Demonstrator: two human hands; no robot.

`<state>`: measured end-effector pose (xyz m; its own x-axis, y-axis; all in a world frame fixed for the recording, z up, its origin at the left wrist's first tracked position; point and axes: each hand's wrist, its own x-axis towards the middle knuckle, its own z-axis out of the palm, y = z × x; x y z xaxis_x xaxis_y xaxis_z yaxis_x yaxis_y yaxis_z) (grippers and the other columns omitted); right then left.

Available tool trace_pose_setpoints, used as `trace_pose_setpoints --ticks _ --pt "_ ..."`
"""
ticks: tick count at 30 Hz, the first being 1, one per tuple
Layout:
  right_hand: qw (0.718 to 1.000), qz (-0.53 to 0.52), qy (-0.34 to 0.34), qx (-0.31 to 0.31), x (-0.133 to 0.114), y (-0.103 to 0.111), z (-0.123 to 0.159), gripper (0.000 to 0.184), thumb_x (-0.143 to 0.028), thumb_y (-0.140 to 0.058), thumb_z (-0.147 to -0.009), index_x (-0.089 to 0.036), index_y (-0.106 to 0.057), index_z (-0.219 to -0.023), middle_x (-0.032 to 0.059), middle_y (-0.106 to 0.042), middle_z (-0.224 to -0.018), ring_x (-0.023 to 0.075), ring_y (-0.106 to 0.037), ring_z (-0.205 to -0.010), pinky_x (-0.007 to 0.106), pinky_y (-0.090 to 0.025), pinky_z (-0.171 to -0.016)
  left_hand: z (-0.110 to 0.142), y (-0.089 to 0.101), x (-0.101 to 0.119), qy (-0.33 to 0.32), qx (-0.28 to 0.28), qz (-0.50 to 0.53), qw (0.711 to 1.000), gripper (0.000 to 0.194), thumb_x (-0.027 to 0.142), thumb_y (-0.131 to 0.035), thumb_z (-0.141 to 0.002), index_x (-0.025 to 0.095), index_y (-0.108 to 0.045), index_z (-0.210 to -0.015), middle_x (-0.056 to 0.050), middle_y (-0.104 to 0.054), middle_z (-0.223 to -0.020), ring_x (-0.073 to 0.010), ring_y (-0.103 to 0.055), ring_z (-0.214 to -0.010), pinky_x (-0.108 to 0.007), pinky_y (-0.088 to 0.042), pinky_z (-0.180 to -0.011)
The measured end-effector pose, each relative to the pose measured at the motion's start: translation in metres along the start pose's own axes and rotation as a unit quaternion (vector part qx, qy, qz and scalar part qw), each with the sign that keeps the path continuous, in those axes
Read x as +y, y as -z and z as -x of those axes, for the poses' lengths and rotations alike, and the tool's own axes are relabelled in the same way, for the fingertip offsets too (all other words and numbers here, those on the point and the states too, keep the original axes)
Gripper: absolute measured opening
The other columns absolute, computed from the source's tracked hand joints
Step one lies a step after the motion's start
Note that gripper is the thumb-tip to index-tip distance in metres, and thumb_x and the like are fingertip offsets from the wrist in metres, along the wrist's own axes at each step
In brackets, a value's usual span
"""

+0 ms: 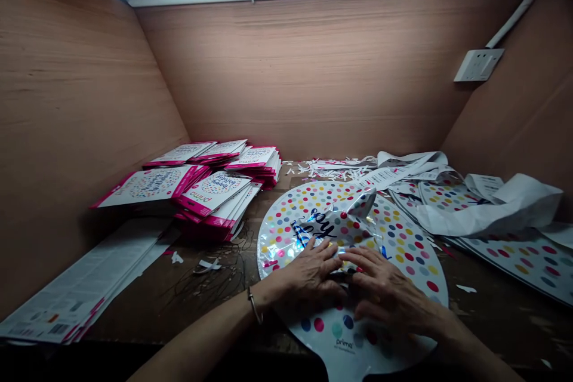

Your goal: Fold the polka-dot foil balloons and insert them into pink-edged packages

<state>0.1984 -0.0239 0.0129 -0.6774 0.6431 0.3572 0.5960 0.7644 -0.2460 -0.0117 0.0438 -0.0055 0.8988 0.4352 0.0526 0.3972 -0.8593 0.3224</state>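
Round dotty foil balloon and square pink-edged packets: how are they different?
The round silver polka-dot foil balloon lies flat under the left hand and right hand; the square white pink-edged packets sit stacked in piles, untouched. The balloon is shiny, the packets duller. Both show colourful dots.

Bare left hand (308, 277), bare right hand (387, 292), thin metal bangle (254, 305) on the left wrist

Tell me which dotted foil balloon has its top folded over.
The round balloon beneath the left hand and right hand: its fold shows silver foil and blue lettering; the dotted balloons at right lie flat.
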Motion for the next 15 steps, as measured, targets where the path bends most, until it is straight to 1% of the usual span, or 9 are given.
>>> trace_pose_setpoints --ticks 3,5,6,7,9,10,12,13,15 --pt "0.994 0.061 -0.024 0.083 0.001 -0.022 0.004 0.017 -0.014 -0.051 -0.08 -0.017 -0.065 -0.09 0.0147 -0.05 -0.129 0.0301 -0.04 -0.122 0.057 -0.034 -0.099 -0.004 0.006 0.001 -0.004 -0.012 0.087 0.996 0.042 0.041 -0.056 -0.083 0.024 -0.053 -0.12 -0.011 -0.048 -0.129 -0.0308 -0.038 -0.122 -0.056 -0.019 -0.103" --pt "0.989 0.073 -0.025 0.127 0.002 -0.031 0.004 0.024 -0.008 -0.045 -0.081 -0.019 -0.065 -0.075 0.0119 -0.051 -0.129 0.0282 -0.042 -0.121 0.058 -0.033 -0.099 -0.007 0.011 0.002 0.029 0.039 0.23 0.972 0.026 0.03 -0.06 -0.078 0.023 -0.064 -0.102 -0.008 -0.059 -0.116 -0.0296 -0.045 -0.115 -0.054 -0.022 -0.103" --pt "0.986 0.075 -0.021 0.144 0.002 -0.031 0.003 0.026 -0.007 -0.043 -0.081 -0.019 -0.064 -0.07 0.0107 -0.051 -0.129 0.0275 -0.042 -0.121 0.058 -0.032 -0.099 -0.008 0.014 0.002 0.052 0.076 0.303 0.949 0.019 0.027 -0.062 -0.074 0.021 -0.068 -0.091 -0.006 -0.064 -0.104 -0.0285 -0.051 -0.107 -0.051 -0.028 -0.1" --pt "0.984 0.078 -0.015 0.158 0.002 -0.03 0.002 0.027 -0.007 -0.043 -0.081 -0.019 -0.064 -0.069 0.0101 -0.05 -0.131 0.0272 -0.042 -0.121 0.059 -0.031 -0.1 -0.01 0.02 0.001 0.076 0.117 0.364 0.921 0.013 0.026 -0.062 -0.072 0.019 -0.068 -0.081 -0.005 -0.067 -0.091 -0.0268 -0.056 -0.096 -0.046 -0.037 -0.094" --pt "0.98 0.093 -0.008 0.177 0.001 -0.021 0.002 0.025 -0.007 -0.042 -0.08 -0.018 -0.064 -0.075 0.0115 -0.042 -0.138 0.0283 -0.039 -0.125 0.059 -0.029 -0.102 -0.015 0.04 -0.008 0.12 0.208 0.432 0.869 0.018 0.031 -0.059 -0.074 0.015 -0.066 -0.072 -0.004 -0.064 -0.071 -0.0218 -0.059 -0.077 -0.035 -0.047 -0.076" --pt "0.977 0.106 -0.008 0.185 0.0 -0.016 0.004 0.025 -0.006 -0.042 -0.08 -0.017 -0.064 -0.077 0.0129 -0.036 -0.142 0.03 -0.036 -0.127 0.06 -0.029 -0.102 -0.018 0.053 -0.017 0.142 0.257 0.448 0.845 0.023 0.035 -0.056 -0.076 0.014 -0.065 -0.073 -0.003 -0.062 -0.067 -0.0195 -0.058 -0.07 -0.03 -0.047 -0.068" --pt "0.973 0.136 -0.019 0.186 -0.002 -0.006 0.011 0.024 -0.003 -0.041 -0.079 -0.014 -0.062 -0.075 0.0151 -0.028 -0.146 0.0333 -0.029 -0.131 0.061 -0.027 -0.102 -0.025 0.083 -0.039 0.191 0.362 0.486 0.772 0.028 0.04 -0.055 -0.078 0.013 -0.062 -0.077 -0.002 -0.06 -0.064 -0.0161 -0.057 -0.064 -0.026 -0.046 -0.06" --pt "0.973 0.147 -0.023 0.175 -0.004 -0.003 0.017 0.025 -0.002 -0.04 -0.078 -0.014 -0.061 -0.074 0.0157 -0.03 -0.145 0.0338 -0.028 -0.131 0.061 -0.026 -0.103 -0.029 0.097 -0.052 0.214 0.405 0.505 0.731 0.028 0.041 -0.058 -0.077 0.013 -0.061 -0.078 -0.001 -0.059 -0.063 -0.0148 -0.056 -0.06 -0.025 -0.046 -0.058" --pt "0.983 0.142 -0.007 0.119 -0.009 0.001 0.028 0.024 -0.003 -0.041 -0.078 -0.015 -0.062 -0.078 0.0153 -0.046 -0.135 0.0307 -0.037 -0.127 0.058 -0.026 -0.105 -0.034 0.118 -0.074 0.251 0.474 0.543 0.646 0.028 0.039 -0.064 -0.074 0.012 -0.059 -0.077 0.0 -0.057 -0.059 -0.0117 -0.054 -0.053 -0.023 -0.044 -0.053"
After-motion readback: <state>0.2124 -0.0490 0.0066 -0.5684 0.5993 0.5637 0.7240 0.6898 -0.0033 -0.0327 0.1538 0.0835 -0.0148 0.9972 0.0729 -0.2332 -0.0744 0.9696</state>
